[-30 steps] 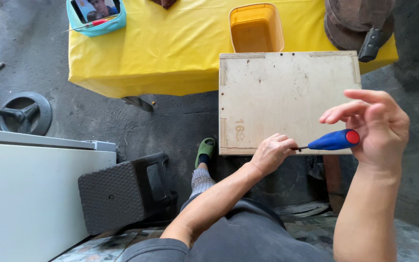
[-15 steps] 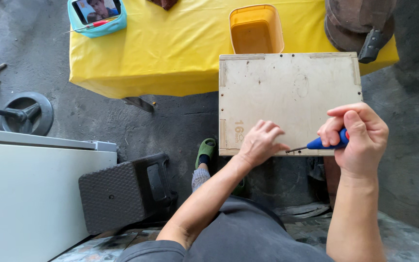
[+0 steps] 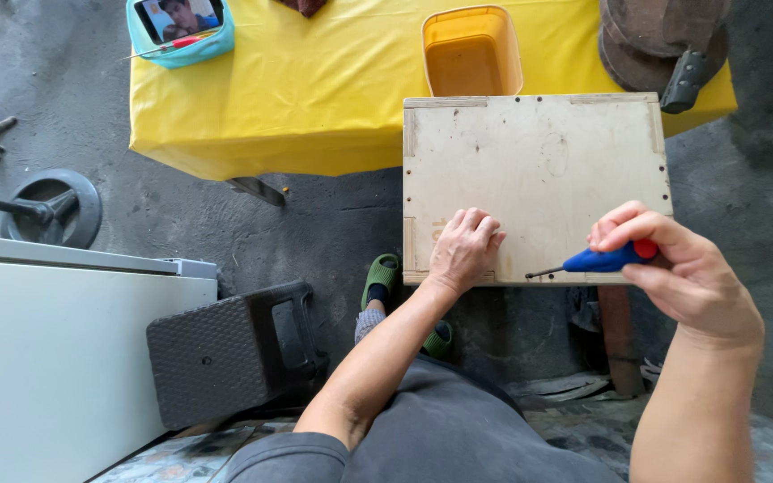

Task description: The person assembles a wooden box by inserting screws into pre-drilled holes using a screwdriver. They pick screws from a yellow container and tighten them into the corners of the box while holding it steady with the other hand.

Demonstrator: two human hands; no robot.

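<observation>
Head view: at centre frame, the left hand (image 3: 464,249) lay flat on a wooden board's (image 3: 539,170) near edge. The right hand (image 3: 682,273) gripped a blue screwdriver (image 3: 597,261), tip touching that edge, bare floor (image 3: 315,224) below.

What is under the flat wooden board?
Under the pale flat wooden board, a yellow-covered table holds its far edge. Green slippers peek out below; the rest is hidden.

Screwdriver (image 3: 603,260) handle is partly concealed within the right hand (image 3: 683,277); tip contact point too small to be resolved; brown object (image 3: 655,40) cut off at the top edge
</observation>
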